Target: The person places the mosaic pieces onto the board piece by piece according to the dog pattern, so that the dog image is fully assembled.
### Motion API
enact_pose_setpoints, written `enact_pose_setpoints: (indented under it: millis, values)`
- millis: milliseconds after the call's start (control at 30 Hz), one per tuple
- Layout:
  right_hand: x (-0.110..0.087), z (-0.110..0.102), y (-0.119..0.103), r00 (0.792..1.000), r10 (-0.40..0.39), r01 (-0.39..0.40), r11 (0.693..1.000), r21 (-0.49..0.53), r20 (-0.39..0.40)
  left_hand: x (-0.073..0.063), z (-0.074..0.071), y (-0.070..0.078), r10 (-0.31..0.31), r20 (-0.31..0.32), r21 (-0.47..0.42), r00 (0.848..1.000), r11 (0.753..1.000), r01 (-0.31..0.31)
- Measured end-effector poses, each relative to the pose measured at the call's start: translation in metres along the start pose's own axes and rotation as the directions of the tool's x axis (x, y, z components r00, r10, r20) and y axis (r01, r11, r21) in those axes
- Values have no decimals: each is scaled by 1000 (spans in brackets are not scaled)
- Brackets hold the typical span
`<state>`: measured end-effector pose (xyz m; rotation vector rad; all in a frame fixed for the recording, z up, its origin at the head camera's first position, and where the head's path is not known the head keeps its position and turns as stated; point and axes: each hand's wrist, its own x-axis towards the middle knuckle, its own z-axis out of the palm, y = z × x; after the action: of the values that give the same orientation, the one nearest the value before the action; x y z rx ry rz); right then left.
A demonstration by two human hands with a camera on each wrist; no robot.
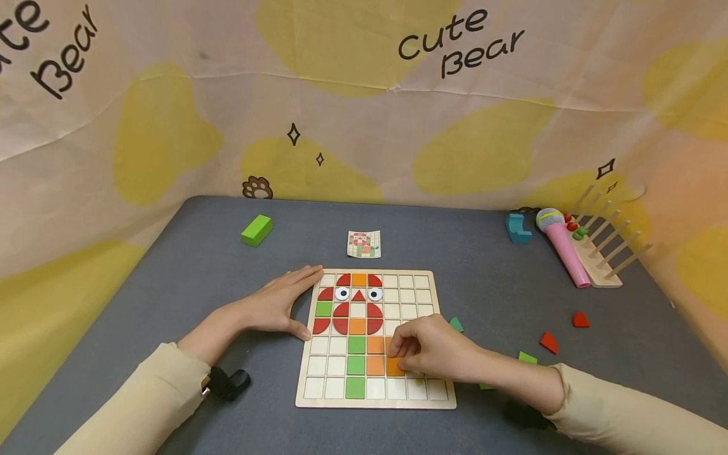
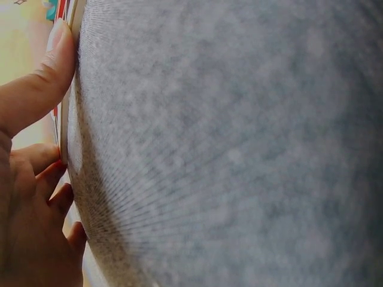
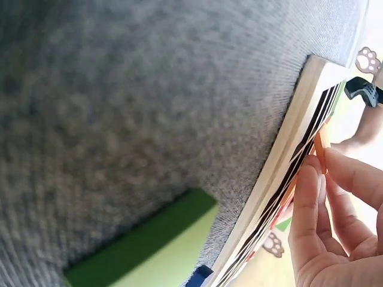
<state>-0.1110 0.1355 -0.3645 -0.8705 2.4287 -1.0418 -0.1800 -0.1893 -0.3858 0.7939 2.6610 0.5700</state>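
Note:
A wooden grid board (image 1: 409,399) lies on the table, with red curved pieces, two eye pieces (image 1: 342,293) and green and orange squares set in its cells. My right hand (image 1: 426,347) is over the lower right part of it. Thumb and fingertips pinch an orange square tile (image 3: 321,148), which stands tilted at the board's surface in the right wrist view. Spread along the board's left edge, my left hand (image 1: 273,303) touches it with thumb and fingertips. In the left wrist view the thumb (image 2: 57,57) lies against that edge.
Behind the board lies a small picture card (image 1: 364,244). A green block (image 1: 257,230) sits at the back left. Loose red pieces (image 1: 548,342) and green pieces (image 1: 527,357) lie to the right. Farther right are a blue block (image 1: 517,229), a pink microphone (image 1: 563,249) and a pegged wooden stand (image 1: 608,272).

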Motion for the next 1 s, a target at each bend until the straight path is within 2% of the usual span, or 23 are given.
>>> enact_pose_setpoints:
  millis: [633,867,1000]
  values:
    - [1,1,2,999,-21,18,996,-82,-40,0,0,0,6,2,0,1000,1000,-6]
    - [-1,-24,7,993,10,-25,992,-124,-118,1,1,0,6,2,2,1000,1000,-6]
    - [-2,-43,17,986,58,-78,989,-124,-156,1,1,-1,3,1,2,1000,1000,-3]
